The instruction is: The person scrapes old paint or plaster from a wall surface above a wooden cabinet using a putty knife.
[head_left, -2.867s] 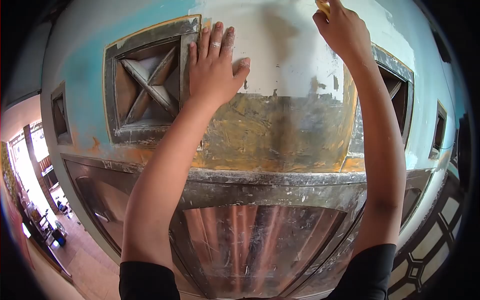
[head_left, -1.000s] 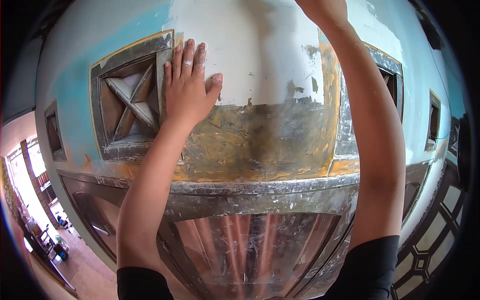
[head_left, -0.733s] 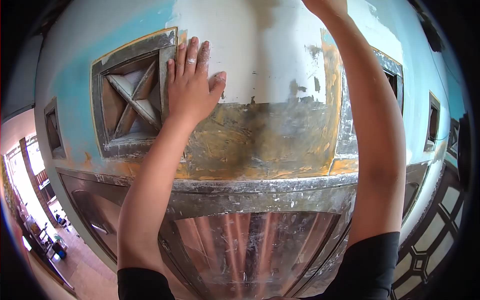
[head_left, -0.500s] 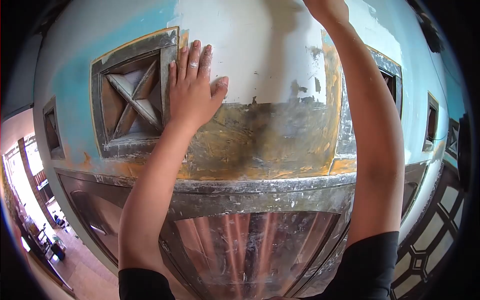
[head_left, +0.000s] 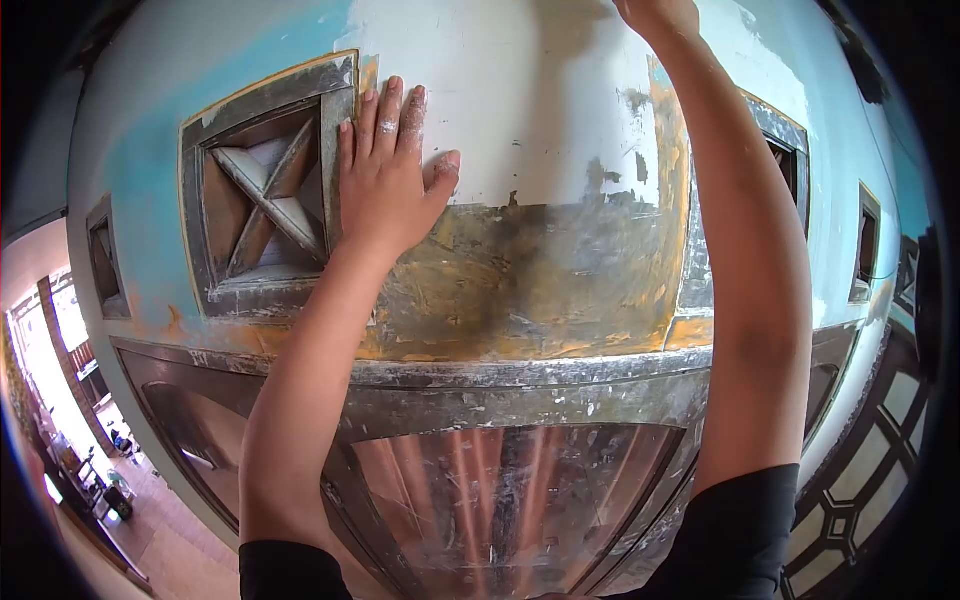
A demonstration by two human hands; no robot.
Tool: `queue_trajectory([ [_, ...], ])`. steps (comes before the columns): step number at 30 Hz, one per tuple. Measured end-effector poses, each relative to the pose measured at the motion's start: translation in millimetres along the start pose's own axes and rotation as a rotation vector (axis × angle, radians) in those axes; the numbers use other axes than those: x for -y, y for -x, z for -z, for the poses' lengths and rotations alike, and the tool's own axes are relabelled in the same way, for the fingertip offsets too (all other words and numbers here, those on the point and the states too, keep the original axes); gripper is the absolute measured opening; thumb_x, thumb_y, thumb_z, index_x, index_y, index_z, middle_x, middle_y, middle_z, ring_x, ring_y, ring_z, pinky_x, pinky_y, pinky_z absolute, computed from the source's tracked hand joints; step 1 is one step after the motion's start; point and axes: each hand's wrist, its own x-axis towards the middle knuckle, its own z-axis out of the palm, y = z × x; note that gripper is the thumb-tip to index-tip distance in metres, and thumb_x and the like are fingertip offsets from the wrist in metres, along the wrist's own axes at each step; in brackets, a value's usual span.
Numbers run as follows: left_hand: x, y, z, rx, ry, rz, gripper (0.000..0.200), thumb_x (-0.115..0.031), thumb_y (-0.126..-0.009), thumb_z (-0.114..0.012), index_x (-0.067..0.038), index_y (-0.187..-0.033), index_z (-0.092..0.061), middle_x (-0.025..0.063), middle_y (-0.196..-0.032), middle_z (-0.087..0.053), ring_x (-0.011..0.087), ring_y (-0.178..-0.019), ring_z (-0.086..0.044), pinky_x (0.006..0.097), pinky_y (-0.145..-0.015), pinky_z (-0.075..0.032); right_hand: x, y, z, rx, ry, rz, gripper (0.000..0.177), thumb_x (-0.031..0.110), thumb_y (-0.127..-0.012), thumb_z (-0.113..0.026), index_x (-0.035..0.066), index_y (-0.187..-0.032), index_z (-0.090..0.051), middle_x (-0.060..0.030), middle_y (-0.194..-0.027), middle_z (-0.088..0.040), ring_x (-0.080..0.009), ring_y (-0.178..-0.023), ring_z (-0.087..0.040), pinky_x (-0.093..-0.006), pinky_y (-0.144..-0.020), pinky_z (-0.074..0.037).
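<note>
My left hand lies flat against the wall, fingers spread and dusted with white. It rests just right of a dark wooden vent frame with crossed slats. Around it the wall has smooth white filler above and a bare, brown and yellow-orange patch below. My right arm reaches up to the top edge of the view. Only the wrist and lower part of my right hand show there; its fingers, and anything in them, are cut off.
Below the patch runs a paint-spattered wooden ledge above a window with reddish curtains behind the glass. A second vent sits behind my right arm. A patterned dark door or grille stands at lower right, and a bright doorway at left.
My right hand and forearm have shifted very slightly right. My left hand stays flat at the same place on the wall.
</note>
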Motion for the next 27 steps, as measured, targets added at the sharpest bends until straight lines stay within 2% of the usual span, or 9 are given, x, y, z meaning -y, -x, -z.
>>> queue_trajectory([
  [2,0,0,1,0.003,-0.004,-0.003,0.071,-0.040,-0.098,-0.059,-0.009,-0.159,-0.037,0.0147,-0.167,-0.029,0.0375,-0.155,-0.024,0.0572,-0.124,-0.019,-5,-3,-9,0.016,0.022,-0.059,0.024,0.027,-0.093,-0.061,0.007,-0.108,-0.064,-0.0222,-0.095,-0.073,-0.0434,-0.092,-0.070,-0.0545,-0.079,-0.055],
  [5,2,-2,1,-0.004,-0.008,-0.004,0.071,-0.040,-0.098,-0.059,-0.010,-0.158,-0.038,0.0145,-0.167,-0.029,0.0374,-0.155,-0.024,0.0569,-0.124,-0.019,10,7,17,0.047,0.084,-0.047,0.024,0.026,-0.092,-0.062,0.009,-0.108,-0.065,-0.0214,-0.095,-0.074,-0.0429,-0.092,-0.070,-0.0541,-0.078,-0.055],
  [8,-1,0,0,-0.001,0.004,-0.001,0.071,-0.040,-0.098,-0.059,-0.010,-0.158,-0.038,0.0143,-0.167,-0.029,0.0370,-0.155,-0.024,0.0563,-0.124,-0.019,-5,20,29,0.052,0.045,-0.021,0.023,0.026,-0.092,-0.062,0.010,-0.109,-0.066,-0.0211,-0.095,-0.074,-0.0426,-0.091,-0.071,-0.0541,-0.077,-0.056],
  [14,1,2,3,0.007,0.010,0.004,0.071,-0.040,-0.098,-0.059,-0.010,-0.158,-0.038,0.0135,-0.167,-0.029,0.0358,-0.156,-0.023,0.0557,-0.125,-0.019,-24,4,4,-0.001,0.071,-0.007,0.025,0.028,-0.091,-0.062,0.010,-0.108,-0.066,-0.0204,-0.092,-0.073,-0.0430,-0.088,-0.070,-0.0542,-0.076,-0.055],
  [17,2,2,1,0.010,0.022,-0.003,0.071,-0.040,-0.098,-0.059,-0.010,-0.159,-0.038,0.0131,-0.168,-0.029,0.0355,-0.156,-0.022,0.0563,-0.125,-0.017,-14,21,38,-0.020,0.067,0.039,0.024,0.028,-0.092,-0.062,0.010,-0.106,-0.066,-0.0200,-0.091,-0.073,-0.0430,-0.086,-0.070,-0.0538,-0.075,-0.055],
  [19,1,1,1,0.005,-0.008,-0.008,0.071,-0.040,-0.098,-0.059,-0.010,-0.159,-0.038,0.0127,-0.168,-0.029,0.0349,-0.156,-0.022,0.0570,-0.125,-0.016,-24,29,50,0.079,0.041,0.022,0.022,0.027,-0.092,-0.063,0.010,-0.105,-0.067,-0.0198,-0.091,-0.073,-0.0429,-0.087,-0.070,-0.0536,-0.075,-0.055],
  [24,3,0,1,0.015,-0.019,0.004,0.071,-0.040,-0.098,-0.059,-0.015,-0.160,-0.036,0.0088,-0.169,-0.028,0.0334,-0.156,-0.021,0.0578,-0.125,-0.015,-37,19,18,0.004,0.063,0.023,0.023,0.027,-0.092,-0.063,0.009,-0.106,-0.064,-0.0221,-0.088,-0.073,-0.0441,-0.086,-0.070,-0.0553,-0.075,-0.055],
  [27,3,1,1,0.026,-0.045,0.002,0.071,-0.040,-0.098,-0.059,-0.015,-0.160,-0.036,0.0084,-0.169,-0.028,0.0332,-0.157,-0.021,0.0571,-0.125,-0.015,-34,38,33,0.003,0.048,0.036,0.024,0.028,-0.092,-0.062,0.008,-0.106,-0.064,-0.0234,-0.088,-0.072,-0.0450,-0.085,-0.070,-0.0556,-0.076,-0.055],
])
